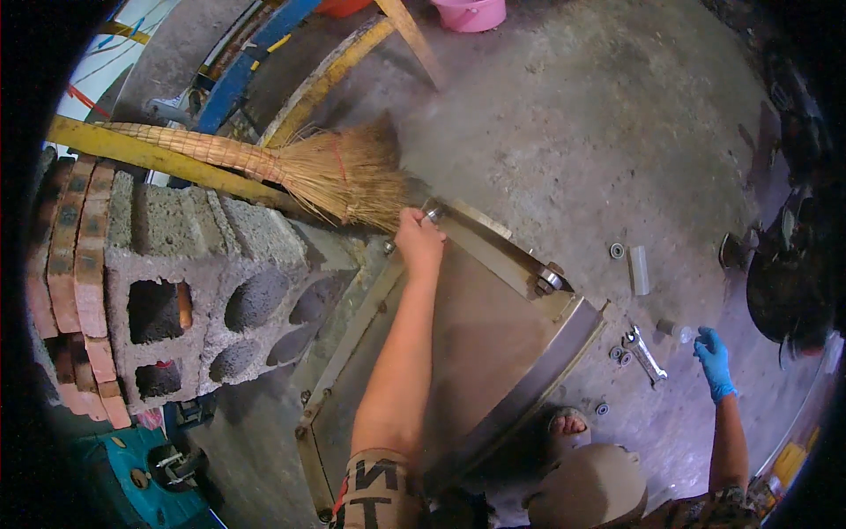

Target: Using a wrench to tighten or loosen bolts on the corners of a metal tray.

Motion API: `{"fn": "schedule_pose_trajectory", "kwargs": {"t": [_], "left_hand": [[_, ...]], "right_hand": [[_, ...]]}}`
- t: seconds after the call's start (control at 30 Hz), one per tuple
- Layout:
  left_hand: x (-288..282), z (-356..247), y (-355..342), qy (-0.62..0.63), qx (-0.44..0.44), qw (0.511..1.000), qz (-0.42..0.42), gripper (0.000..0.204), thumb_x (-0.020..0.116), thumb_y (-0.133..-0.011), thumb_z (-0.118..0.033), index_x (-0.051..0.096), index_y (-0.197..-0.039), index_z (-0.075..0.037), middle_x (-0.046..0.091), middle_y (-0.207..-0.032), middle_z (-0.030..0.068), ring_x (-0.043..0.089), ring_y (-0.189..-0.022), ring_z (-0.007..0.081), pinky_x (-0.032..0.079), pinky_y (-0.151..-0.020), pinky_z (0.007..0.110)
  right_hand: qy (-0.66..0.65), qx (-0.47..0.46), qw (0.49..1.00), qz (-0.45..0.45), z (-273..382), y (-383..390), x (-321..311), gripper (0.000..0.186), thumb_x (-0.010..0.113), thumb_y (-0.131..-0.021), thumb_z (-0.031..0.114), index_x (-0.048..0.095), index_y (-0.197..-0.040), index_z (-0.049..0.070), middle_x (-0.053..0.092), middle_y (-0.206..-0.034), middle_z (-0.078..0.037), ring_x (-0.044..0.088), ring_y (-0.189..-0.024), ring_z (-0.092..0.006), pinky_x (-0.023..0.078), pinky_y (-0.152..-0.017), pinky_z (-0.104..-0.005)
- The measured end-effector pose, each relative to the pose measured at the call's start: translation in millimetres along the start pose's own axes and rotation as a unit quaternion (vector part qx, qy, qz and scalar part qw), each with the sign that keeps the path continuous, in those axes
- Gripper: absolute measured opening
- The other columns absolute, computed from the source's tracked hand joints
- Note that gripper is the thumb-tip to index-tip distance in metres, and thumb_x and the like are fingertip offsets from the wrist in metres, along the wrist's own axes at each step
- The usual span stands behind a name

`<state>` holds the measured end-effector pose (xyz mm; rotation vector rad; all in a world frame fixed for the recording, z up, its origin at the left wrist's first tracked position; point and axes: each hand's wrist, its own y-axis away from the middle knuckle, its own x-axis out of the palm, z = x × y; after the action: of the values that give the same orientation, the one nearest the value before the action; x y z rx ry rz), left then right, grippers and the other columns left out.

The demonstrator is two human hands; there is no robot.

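Observation:
My bare left hand (421, 242) is closed around a short metal shaft (432, 214) at the far corner of a large metal frame with a flat panel (485, 326). Shiny metal shows on both sides of the fist. At the frame's right corner sits a metal roller (549, 280). My right hand (716, 363), in a blue glove, is just above the floor with its fingers apart, beside a small clear-and-grey cylinder (677, 331). Left of it lie a wrench (648, 357) and small ring bearings (621, 354).
A straw broom (344, 172) lies along a yellow beam (167, 159), touching the frame's far corner. Concrete blocks (203, 291) and bricks (84, 256) are stacked at left, above a teal machine (145, 480). A pale bar (639, 271) lies on the floor. A pink bucket (470, 13) stands far back.

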<state>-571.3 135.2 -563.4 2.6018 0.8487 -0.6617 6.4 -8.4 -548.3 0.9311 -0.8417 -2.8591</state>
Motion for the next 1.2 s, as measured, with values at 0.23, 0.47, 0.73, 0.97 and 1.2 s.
{"fn": "schedule_pose_trajectory", "kwargs": {"t": [0.23,0.47,0.73,0.97,1.2], "left_hand": [[-12,-13,13,0.127,-0.041,0.99,0.04,0.024,0.052,-0.083,-0.001,0.045,-0.106,0.0,0.056,-0.075,0.0087,0.054,-0.052,0.0133,0.045,-0.048,0.025],[-12,-12,7,-0.056,0.076,0.995,0.036,0.029,0.061,-0.079,-0.006,0.047,-0.103,0.001,0.06,-0.082,0.0139,0.06,-0.054,0.0164,0.047,-0.051,0.029],[-3,-7,10,0.068,-0.008,0.997,0.028,0.024,0.058,-0.081,-0.002,0.045,-0.1,-0.001,0.057,-0.078,0.0104,0.057,-0.052,0.0134,0.044,-0.045,0.027],[14,-19,14,0.098,0.004,0.995,0.011,0.025,0.058,-0.081,-0.003,0.045,-0.102,0.001,0.059,-0.076,0.0119,0.061,-0.052,0.0154,0.046,-0.043,0.027],[-13,-12,14,0.039,-0.01,0.999,0.001,0.025,0.058,-0.081,-0.001,0.045,-0.102,0.0,0.057,-0.075,0.0101,0.058,-0.052,0.0129,0.046,-0.043,0.026]], "right_hand": [[-0.022,0.01,1.0,0.014,-16,-7,-1,0.036,0.055,-0.082,0.009,0.051,-0.116,0.002,0.058,-0.094,-0.006,0.053,-0.071,-0.012,0.045,-0.065,-0.0257],[-0.025,-0.004,1.0,0.002,-11,-6,0,0.033,0.054,-0.085,0.013,0.051,-0.116,0.002,0.058,-0.096,-0.005,0.052,-0.07,-0.0109,0.042,-0.06,-0.0228],[-0.061,-0.017,0.998,-0.02,-3,-6,0,0.032,0.055,-0.084,0.014,0.052,-0.114,0.003,0.057,-0.093,-0.004,0.052,-0.071,-0.0103,0.041,-0.061,-0.0231],[0.085,-0.088,0.989,-0.078,31,-11,-16,0.031,0.055,-0.084,0.011,0.053,-0.113,0.001,0.058,-0.092,-0.006,0.056,-0.077,-0.0153,0.045,-0.069,-0.0266],[-0.049,-0.356,0.93,0.075,281,-49,115,0.026,0.051,-0.085,0.009,0.055,-0.11,-0.001,0.057,-0.104,-0.01,0.055,-0.099,-0.0187,0.042,-0.087,-0.0294]]}}
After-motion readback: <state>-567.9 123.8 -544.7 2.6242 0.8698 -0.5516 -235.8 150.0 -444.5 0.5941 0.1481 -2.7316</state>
